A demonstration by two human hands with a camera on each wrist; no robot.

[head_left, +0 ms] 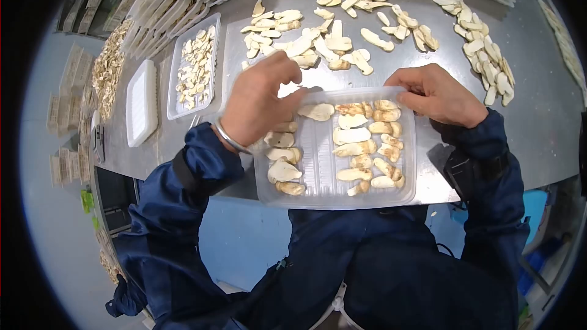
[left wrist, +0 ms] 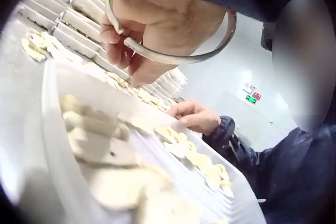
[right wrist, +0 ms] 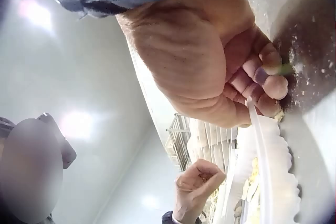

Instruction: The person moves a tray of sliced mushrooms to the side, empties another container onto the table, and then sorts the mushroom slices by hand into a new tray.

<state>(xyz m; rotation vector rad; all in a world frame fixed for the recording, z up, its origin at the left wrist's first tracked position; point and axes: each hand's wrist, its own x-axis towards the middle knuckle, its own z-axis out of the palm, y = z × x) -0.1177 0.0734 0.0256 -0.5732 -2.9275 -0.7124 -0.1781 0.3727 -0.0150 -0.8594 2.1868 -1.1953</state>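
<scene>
One grip, the right hand's [head_left: 435, 93], pinches the tray rim [head_left: 361, 92]; left hand [head_left: 260, 99] hangs loose.

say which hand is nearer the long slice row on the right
Right: the right hand, on the tray rim, is just left of the row; the left hand is farther left.
</scene>
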